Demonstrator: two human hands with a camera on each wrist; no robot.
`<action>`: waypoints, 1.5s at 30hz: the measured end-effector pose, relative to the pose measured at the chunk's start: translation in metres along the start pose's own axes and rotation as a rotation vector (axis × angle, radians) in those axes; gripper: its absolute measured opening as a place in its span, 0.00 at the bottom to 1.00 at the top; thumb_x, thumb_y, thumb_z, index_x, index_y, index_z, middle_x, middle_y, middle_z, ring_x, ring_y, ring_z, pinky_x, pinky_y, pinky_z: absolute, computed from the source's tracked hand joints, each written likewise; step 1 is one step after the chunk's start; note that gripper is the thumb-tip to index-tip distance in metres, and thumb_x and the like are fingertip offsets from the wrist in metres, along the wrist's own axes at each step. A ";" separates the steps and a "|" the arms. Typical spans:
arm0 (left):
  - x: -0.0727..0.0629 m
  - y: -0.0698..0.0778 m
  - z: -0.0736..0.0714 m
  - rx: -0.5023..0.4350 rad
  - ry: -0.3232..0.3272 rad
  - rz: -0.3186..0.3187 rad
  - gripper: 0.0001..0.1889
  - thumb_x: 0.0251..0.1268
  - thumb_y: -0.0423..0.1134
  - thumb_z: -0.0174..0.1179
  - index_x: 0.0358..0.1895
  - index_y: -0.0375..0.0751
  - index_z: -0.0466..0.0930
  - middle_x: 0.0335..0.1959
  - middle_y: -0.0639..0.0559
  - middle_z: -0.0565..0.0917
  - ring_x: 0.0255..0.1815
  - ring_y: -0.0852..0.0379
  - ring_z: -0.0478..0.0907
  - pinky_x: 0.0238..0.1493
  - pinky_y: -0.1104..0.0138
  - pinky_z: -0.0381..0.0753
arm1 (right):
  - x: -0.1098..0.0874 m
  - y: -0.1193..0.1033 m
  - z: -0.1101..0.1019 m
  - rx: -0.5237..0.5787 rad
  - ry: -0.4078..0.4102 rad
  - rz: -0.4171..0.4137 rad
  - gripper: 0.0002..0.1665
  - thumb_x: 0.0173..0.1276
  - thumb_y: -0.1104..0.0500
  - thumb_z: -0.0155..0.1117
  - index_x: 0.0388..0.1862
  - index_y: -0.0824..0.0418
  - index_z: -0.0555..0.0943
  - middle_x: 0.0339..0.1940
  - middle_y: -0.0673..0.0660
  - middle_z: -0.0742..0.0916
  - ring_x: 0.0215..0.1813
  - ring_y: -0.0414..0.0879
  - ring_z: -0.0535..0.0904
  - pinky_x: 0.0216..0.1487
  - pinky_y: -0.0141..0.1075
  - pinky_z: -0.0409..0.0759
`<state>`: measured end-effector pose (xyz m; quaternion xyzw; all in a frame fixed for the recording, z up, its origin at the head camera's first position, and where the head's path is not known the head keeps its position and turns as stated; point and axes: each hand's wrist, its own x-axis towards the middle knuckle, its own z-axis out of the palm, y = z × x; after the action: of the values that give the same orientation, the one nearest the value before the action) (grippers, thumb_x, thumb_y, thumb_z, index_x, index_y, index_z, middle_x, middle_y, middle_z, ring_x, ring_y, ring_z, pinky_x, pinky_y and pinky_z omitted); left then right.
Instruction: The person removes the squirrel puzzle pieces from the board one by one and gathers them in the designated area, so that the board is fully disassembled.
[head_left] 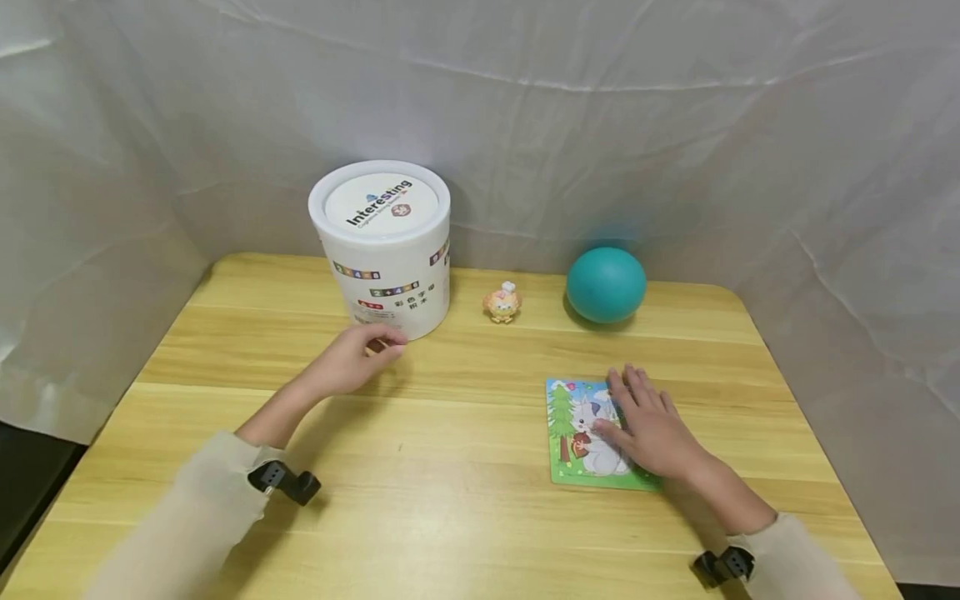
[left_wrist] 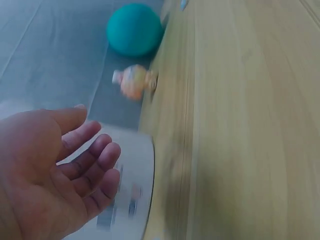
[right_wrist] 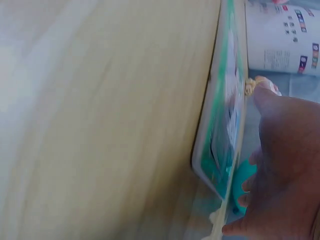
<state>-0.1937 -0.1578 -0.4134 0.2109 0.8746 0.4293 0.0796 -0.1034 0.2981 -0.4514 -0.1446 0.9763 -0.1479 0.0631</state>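
A flat picture puzzle (head_left: 592, 450) with a grey squirrel and a green tree lies on the table. Over its right part is my right hand (head_left: 652, 429), palm down with fingers stretched out; whether it touches the puzzle I cannot tell. My left hand (head_left: 356, 358) is just in front of the base of a white lidded bucket (head_left: 390, 275), its fingers loosely bent. Nothing is between those fingers in the left wrist view, where the hand (left_wrist: 60, 170) shows its palm. In the right wrist view the puzzle (right_wrist: 220, 110) appears edge-on beside the right hand (right_wrist: 290, 165).
A small orange chick figure (head_left: 502, 302) with a white hat stands right of the bucket. Farther right sits a teal ball (head_left: 606, 285). Grey cloth (head_left: 525, 125) hangs behind the wooden table (head_left: 420, 500) and at its sides.
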 end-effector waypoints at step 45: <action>0.086 0.085 0.207 0.312 -0.137 0.282 0.14 0.71 0.47 0.66 0.54 0.49 0.86 0.58 0.53 0.82 0.62 0.54 0.74 0.68 0.60 0.68 | -0.008 0.005 0.001 -0.060 -0.069 0.059 0.52 0.77 0.37 0.55 0.82 0.69 0.50 0.80 0.77 0.52 0.80 0.74 0.44 0.70 0.75 0.46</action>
<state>-0.1788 0.0742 -0.4717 0.3695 0.8848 0.2805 0.0447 -0.0970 0.3050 -0.4538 -0.1227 0.9814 -0.1118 0.0966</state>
